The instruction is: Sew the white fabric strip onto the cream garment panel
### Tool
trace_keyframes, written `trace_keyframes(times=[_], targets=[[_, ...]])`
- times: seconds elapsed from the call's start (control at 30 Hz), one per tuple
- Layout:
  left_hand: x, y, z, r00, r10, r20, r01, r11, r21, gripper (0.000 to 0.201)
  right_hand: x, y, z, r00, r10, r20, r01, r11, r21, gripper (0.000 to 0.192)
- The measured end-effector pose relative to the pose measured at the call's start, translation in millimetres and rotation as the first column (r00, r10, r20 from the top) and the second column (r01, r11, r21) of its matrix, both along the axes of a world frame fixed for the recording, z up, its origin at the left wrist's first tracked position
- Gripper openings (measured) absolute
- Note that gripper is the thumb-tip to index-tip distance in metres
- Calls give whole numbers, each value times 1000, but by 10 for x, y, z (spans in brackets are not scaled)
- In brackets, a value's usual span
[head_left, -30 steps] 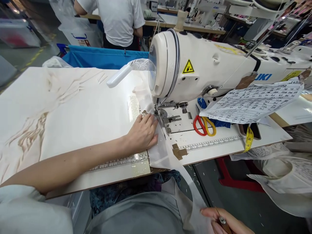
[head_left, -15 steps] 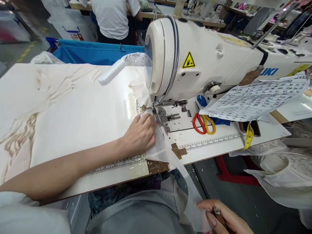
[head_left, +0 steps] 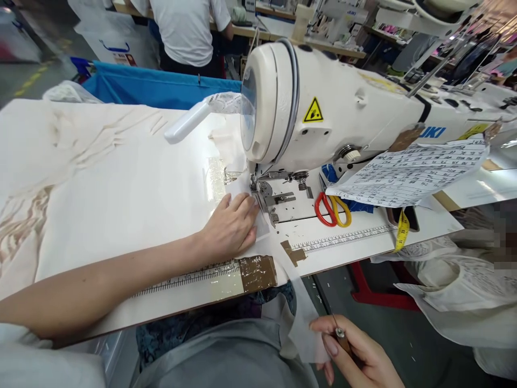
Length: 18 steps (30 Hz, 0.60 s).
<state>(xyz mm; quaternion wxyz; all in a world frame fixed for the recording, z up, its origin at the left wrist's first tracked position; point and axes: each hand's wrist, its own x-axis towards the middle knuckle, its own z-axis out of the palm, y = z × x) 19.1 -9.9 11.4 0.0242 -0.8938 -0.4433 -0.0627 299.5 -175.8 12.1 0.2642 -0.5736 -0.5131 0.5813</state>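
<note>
My left hand [head_left: 234,223] lies palm down on a thin white fabric strip [head_left: 297,285], its fingers bent a little and pressing on it just before the presser foot [head_left: 253,186] of the sewing machine [head_left: 323,102]. From there the strip runs over the table's front edge and hangs down to my right hand [head_left: 355,350]. That hand is closed around an awl [head_left: 341,334] with a brown handle and a thin metal spike pointing up. The strip's lower end is at its fingertips. The needle point is hidden in part by my fingers.
Scissors [head_left: 333,209] with red and yellow handles lie right of the needle plate. A written sheet [head_left: 412,170] hangs from the machine arm, near a yellow tape measure [head_left: 402,230]. Pale fabric [head_left: 81,129] covers the table's left side. Behind stands a blue cloth bin [head_left: 161,86]; a person [head_left: 181,32] sits beyond.
The strip has moved further in toward the presser foot. My right hand has come up and left with the awl and the strip's end. My left hand stays by the needle; the view shifts slightly.
</note>
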Motion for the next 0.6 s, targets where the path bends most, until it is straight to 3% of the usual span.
trace_keyframes(times=[0.1, 0.6], targets=[[-3, -4, 5, 1000, 2, 11, -2, 1000, -7, 45, -69, 64, -28, 998, 15, -65, -11, 998, 65, 25], [-2, -17, 6, 1000, 6, 29, -7, 1000, 7, 41, -318, 358, -43, 994, 83, -70, -68, 977, 204, 24]])
